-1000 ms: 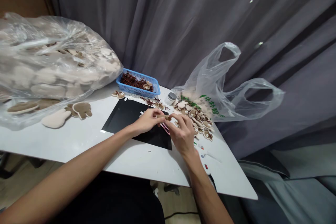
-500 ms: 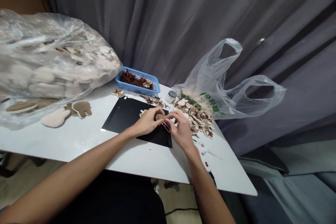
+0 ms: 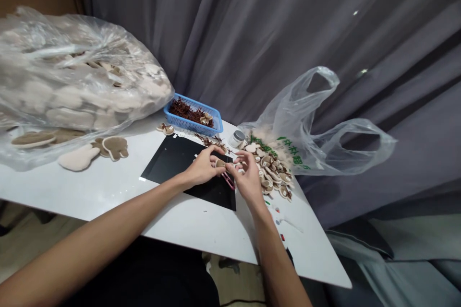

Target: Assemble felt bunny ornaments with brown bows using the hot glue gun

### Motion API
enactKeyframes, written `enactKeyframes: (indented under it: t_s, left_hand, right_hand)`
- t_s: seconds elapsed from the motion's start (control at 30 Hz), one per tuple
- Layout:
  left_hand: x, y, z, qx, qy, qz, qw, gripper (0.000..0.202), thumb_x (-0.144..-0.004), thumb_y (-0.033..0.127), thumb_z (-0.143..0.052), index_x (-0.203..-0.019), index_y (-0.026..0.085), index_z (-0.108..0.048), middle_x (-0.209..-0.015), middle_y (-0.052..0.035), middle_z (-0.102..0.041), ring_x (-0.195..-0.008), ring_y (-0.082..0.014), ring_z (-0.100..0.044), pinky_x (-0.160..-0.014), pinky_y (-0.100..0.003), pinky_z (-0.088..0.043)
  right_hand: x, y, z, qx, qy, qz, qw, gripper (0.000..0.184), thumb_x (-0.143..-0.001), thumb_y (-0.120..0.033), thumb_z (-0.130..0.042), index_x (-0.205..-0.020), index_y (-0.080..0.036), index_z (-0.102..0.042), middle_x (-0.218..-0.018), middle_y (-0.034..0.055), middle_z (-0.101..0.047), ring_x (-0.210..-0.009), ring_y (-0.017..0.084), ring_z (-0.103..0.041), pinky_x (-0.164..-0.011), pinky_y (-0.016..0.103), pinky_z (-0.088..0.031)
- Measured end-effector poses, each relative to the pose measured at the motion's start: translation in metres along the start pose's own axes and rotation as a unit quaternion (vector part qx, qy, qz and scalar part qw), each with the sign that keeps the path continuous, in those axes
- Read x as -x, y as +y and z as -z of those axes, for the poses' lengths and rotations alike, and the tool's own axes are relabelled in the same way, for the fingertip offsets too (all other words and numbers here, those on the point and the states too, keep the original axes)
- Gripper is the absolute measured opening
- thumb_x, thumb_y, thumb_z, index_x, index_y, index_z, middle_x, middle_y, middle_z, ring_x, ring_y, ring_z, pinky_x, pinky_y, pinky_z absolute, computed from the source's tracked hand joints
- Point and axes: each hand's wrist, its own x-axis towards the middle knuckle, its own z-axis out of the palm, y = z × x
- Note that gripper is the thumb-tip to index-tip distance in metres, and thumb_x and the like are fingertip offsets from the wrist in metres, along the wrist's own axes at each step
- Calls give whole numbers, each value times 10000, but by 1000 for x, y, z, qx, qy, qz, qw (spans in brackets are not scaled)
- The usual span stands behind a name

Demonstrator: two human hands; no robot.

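My left hand (image 3: 204, 169) pinches a small brown-and-cream plush piece (image 3: 221, 163) between thumb and fingers, above a black mat (image 3: 162, 156). At the piece's right edge, my right hand (image 3: 248, 177) closes its thumb and fingertips on it. Fingers cover most of the piece, so its full shape is hidden. Just below, a pink-edged object (image 3: 229, 182) lies on the mat, partly covered by my right hand. Beyond my fingers are several dark brown ribbon bows (image 3: 205, 140) on the table. A heap of plush pieces (image 3: 273, 175) with bows and white tags spreads to the right.
A blue basket (image 3: 194, 125) of brown bows stands at the back, near a grey-lidded jar (image 3: 236, 138). At left bulges a big clear bag (image 3: 82, 76) of plush pieces; loose ones (image 3: 79, 157) lie before it. A clear carrier bag (image 3: 306, 124) stands at right.
The view has tilted and shifted slightly. My right fingers have spread a little, the upper ones lifting away from the piece, while both hands stay at the plush piece.
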Motion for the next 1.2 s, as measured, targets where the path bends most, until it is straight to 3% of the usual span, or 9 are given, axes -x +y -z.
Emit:
enactKeyframes:
  t_s: [0.2,0.37,0.5,0.63,0.83,1.0,1.2]
  left_hand:
    - [2,1,0,46,21,57,997,428,-774,265,-898,-1057,181,-588,-702,16,-737,-621,-143,-686,-640,-260,-480]
    - [6,5,-1,30,34,83,996,310,-806,392,-856,-907,158,-678,-664,3,-718,-611,-142,-672,-606,-253,-454]
    - [12,12,0,1,38,98,994,341,-770,447,-865,-844,145,-727,-685,-26,-731,-618,-151,-673,-604,-263,-464]
    - [15,19,3,-15,21,113,993,388,-750,502,-871,-769,134,-749,-716,-70,-756,-658,-167,-694,-656,-281,-507]
    - [11,23,3,-21,16,110,994,380,-729,492,-887,-803,132,-786,-780,-91,-787,-691,-169,-703,-702,-288,-540]
    - [6,20,3,-17,23,87,996,336,-705,440,-914,-807,142,-798,-768,-88,-791,-698,-179,-701,-691,-285,-534]
    - [6,24,-1,-28,14,74,997,358,-747,483,-876,-870,148,-841,-856,-104,-813,-788,-205,-728,-737,-292,-527]
  right_hand:
    - [7,4,-7,-126,-50,-99,986,507,-776,-620,-781,-1029,-264,-526,-671,-80,-582,-437,118,-477,-384,222,-346]
    - [10,0,-11,-195,-65,-139,969,576,-691,-602,-883,-1018,-244,-572,-633,-57,-651,-442,125,-544,-393,211,-406]
    - [10,-4,-12,-219,-58,-147,963,526,-673,-565,-910,-923,-221,-602,-561,-41,-655,-384,113,-536,-359,175,-322]
    - [8,-7,-10,-238,-39,-148,959,494,-645,-498,-937,-891,-215,-616,-601,-34,-678,-416,135,-616,-362,165,-297]
    - [5,-7,-8,-244,-27,-153,957,477,-654,-482,-919,-909,-205,-626,-672,-15,-701,-466,152,-662,-370,177,-341]
    - [4,-5,-8,-223,-40,-152,962,478,-663,-506,-872,-940,-205,-623,-683,-12,-688,-506,153,-654,-433,227,-481]
    - [1,-1,-8,-154,-27,-131,979,429,-736,-583,-766,-910,-225,-609,-685,-18,-648,-508,152,-603,-426,252,-477]
